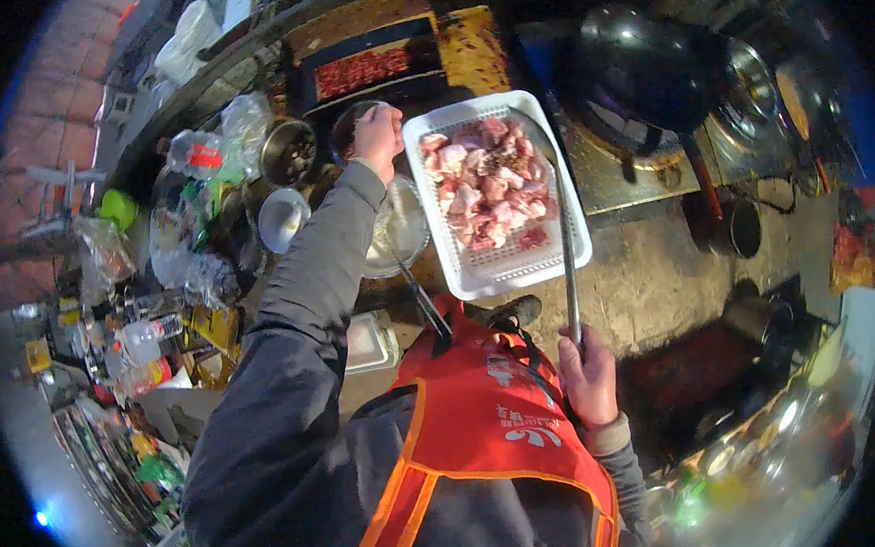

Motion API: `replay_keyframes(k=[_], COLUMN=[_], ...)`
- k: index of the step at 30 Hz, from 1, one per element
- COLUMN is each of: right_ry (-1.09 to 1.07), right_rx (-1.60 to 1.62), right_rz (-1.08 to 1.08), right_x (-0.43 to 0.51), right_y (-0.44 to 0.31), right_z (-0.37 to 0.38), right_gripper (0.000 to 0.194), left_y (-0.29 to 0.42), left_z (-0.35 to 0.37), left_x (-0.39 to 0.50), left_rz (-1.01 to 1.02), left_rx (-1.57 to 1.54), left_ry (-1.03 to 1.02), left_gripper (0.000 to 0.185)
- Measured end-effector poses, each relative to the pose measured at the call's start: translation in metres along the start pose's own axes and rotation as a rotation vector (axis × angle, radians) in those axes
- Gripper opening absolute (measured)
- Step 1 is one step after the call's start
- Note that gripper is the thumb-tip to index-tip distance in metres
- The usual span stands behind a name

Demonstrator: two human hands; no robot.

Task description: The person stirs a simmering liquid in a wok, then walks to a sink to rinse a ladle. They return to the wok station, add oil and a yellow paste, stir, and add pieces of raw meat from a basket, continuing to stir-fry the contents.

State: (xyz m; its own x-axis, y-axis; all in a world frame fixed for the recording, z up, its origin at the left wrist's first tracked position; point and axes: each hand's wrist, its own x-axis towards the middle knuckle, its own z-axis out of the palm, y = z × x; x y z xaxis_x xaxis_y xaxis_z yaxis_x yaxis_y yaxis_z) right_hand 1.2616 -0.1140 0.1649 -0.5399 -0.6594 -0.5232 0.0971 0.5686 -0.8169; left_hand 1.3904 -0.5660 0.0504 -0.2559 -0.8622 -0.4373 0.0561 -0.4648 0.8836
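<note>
A white plastic perforated basket [461, 286] holds chunks of raw, pinkish meat [479, 201], with a patch of dark brown bits near their middle. My right hand [587, 374] grips the lower end of a long-handled metal ladle [567, 259]. The ladle's handle crosses the basket's right side, and its head lies over the meat's upper right. Just left of the basket's upper left corner is my left hand [376, 140], fingers curled, beside a dark round container [347, 121]. Whether that hand holds anything is hidden. Below it, a round bowl [402, 234] sits partly behind my sleeve.
Behind the basket is a black tray [422, 36] of chopped red food. A dark wok [630, 67] stands at the upper right, its handle pointing toward me. To the left are a metal pot [289, 151], a white bowl [284, 220] and plastic bags [245, 122].
</note>
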Motion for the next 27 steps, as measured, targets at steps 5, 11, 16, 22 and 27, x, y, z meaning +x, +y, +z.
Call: replay_keyframes(k=[5,11,16,22,27], right_ry=[0.091,0.109,0.155,0.185,0.179], right_rx=[-0.407,-0.457,-0.461,-0.508,-0.486], right_rz=[-0.306,-0.236,-0.23,-0.099,-0.059], right_x=[0.042,0.048,0.044,0.038,0.03], right_y=[0.007,0.016,0.021,0.018,0.012], right_z=[0.025,0.044,0.053,0.064,0.078], right_gripper=[0.022,0.02,0.021,0.024,0.025], left_y=[-0.004,-0.024,-0.012,0.038,0.038], left_z=[-0.042,-0.053,-0.093,-0.231,-0.274], left_x=[0.027,0.041,0.03,0.061,0.11], left_rz=[-0.002,0.189,0.532,0.577,0.288], left_rx=[0.277,0.525,0.836,1.239,1.492], left_ry=[-0.063,-0.287,-0.18,0.175,-0.155], left_gripper=[0.047,0.053,0.033,0.029,0.026])
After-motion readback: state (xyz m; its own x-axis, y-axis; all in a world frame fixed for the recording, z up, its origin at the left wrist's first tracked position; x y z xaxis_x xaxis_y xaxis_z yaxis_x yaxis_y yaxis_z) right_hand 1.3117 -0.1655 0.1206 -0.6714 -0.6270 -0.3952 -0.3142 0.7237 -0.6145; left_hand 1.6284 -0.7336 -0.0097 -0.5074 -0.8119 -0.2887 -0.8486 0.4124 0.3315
